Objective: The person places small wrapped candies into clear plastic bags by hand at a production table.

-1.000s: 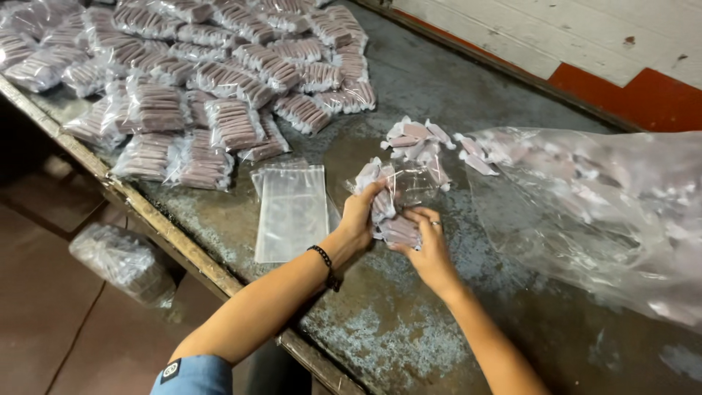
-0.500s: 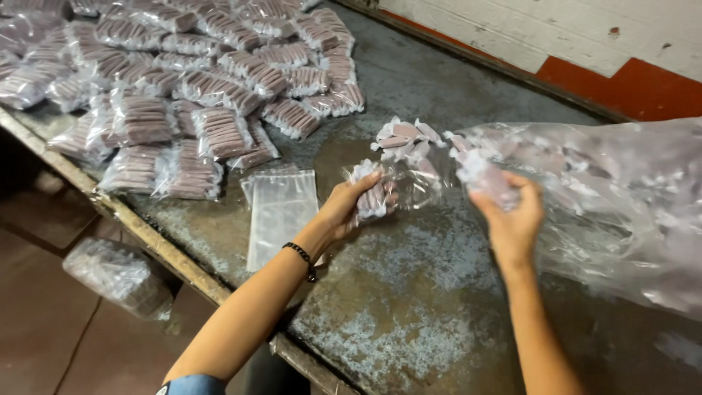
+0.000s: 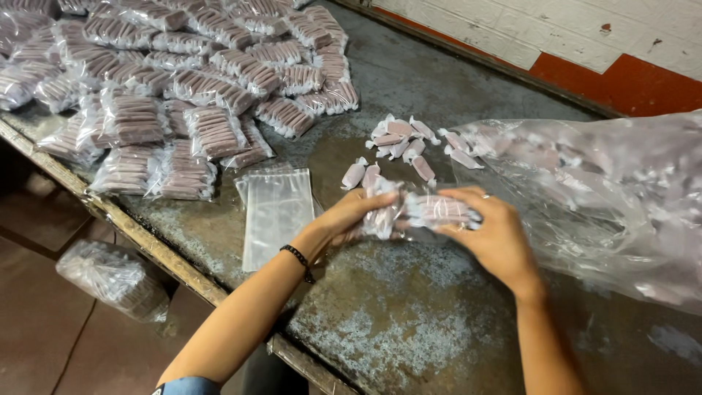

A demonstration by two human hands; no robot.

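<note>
Both forearms reached in from the lower edge of the view, over the worn metal table (image 3: 409, 80), and met just in front of the person. The left hand (image 3: 349, 218), with a black band (image 3: 296, 256) at the wrist, lay palm down with the fingers curled round one end of a small clear bag of wrapped candies (image 3: 417, 212). The right hand (image 3: 493, 234) came from the other side, its fingers bent over the bag's far end, thumb side toward the camera. Both hands were partly closed on the bag, which was held between them just above the tabletop, near the middle of the view.

A flat stack of empty clear bags (image 3: 274, 212) lay on the table just left of the left hand. Loose wrapped candies (image 3: 401, 143) sat in a small cluster beyond the hands. To the right, a large clear plastic sack (image 3: 607, 197) spread across the table and ran out of view at the right edge; its contents showed only as pale blurred shapes. Filled packets (image 3: 212, 132) were piled along the far left of the table, some cut off at the top and left edges.

How full the held bag was, and whether its mouth was open, could not be made out, since the fingers covered both ends. Another plastic bag (image 3: 113, 278) lay on the floor below the table edge, its contents unclear.
</note>
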